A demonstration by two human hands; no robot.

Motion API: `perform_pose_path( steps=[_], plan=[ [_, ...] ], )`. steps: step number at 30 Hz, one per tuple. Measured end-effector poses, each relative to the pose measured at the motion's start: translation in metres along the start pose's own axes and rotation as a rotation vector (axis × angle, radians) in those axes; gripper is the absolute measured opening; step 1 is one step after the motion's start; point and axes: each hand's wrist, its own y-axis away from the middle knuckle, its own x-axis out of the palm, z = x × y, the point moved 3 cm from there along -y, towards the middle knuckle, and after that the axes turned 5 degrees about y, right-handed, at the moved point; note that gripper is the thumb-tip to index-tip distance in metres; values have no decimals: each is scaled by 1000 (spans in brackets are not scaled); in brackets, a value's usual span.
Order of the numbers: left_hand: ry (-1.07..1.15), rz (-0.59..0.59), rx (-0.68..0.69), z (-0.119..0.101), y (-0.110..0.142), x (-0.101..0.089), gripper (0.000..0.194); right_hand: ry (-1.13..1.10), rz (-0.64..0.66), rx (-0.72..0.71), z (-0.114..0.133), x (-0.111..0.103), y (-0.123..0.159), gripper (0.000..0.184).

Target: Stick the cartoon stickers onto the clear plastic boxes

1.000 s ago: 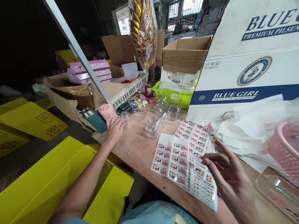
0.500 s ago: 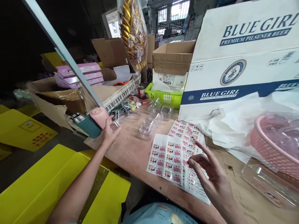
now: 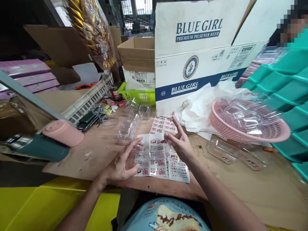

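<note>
My left hand (image 3: pixel 120 163) is curved around a clear plastic box (image 3: pixel 144 155), its thumb and fingers on the near side. The box is see-through, so its edges blur against the printed sticker sheets (image 3: pixel 179 168) below. Across from it, my right hand (image 3: pixel 180 141) has its index finger stretched out and the thumb apart from it, close to the box's right side. I make out nothing held there, and whether the thumb touches the box is unclear. The sheets carry rows of small cat pictures and pink lettering. More clear boxes (image 3: pixel 128 128) lie just behind my left hand.
A pink basket (image 3: pixel 250 136) of clear plastic pieces stands right, with clear lids (image 3: pixel 222 150) before it. A pink cup (image 3: pixel 64 131) and teal bottle (image 3: pixel 45 147) lie left. Behind are a green basket (image 3: pixel 138 94) and white carton (image 3: pixel 190 48). Teal bins (image 3: pixel 286 86) rise at right.
My left hand has brought the clear box from beside the pink cup to over the sticker sheets. My right hand is now close to it. The view has turned right, showing the teal bins.
</note>
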Motion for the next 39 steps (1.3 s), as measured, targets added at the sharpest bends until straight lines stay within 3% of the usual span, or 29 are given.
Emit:
perform_pose_path(
  steps=[3,6,8,9,11,12,13,14,15,17,18,20,23,26,30,39],
  plan=[
    [-221,-120,93,9,-12,1,80,10,-170,-46,3,-20,0,95],
    [-158,-207,150,-7,-29,0,74,158,-116,-128,18,-22,4,87],
    [81,-188,109,-24,-45,1,59,293,40,-176,29,-12,7,87],
    [229,-114,63,-32,-56,5,47,359,136,-190,33,-6,8,87],
    [509,168,-71,-43,-76,20,31,482,303,-224,39,5,7,83],
    [631,318,-144,-46,-83,31,31,545,348,-260,41,8,6,81],
    [750,397,-221,-47,-89,40,32,611,350,-316,45,7,5,78],
    [871,421,-298,-45,-92,48,33,678,308,-383,48,4,5,77],
    [999,373,-369,-43,-94,55,31,732,229,-451,53,-2,6,76],
    [1233,181,-479,-35,-92,67,25,746,57,-503,60,-20,17,78],
    [1332,94,-509,-33,-88,72,23,692,12,-464,61,-29,26,78],
    [1471,-28,-518,-32,-80,81,23,483,50,-282,58,-42,49,76],
    [1554,-104,-457,-39,-73,94,25,136,231,7,43,-47,87,72],
    [1569,-149,-396,-46,-72,106,23,-84,314,181,24,-45,113,74],
    [1505,-155,-396,-51,-71,117,22,-212,307,264,8,-47,122,73],
    [1405,-147,-389,-51,-66,120,18,-327,303,350,3,-50,122,70]
  ],
)
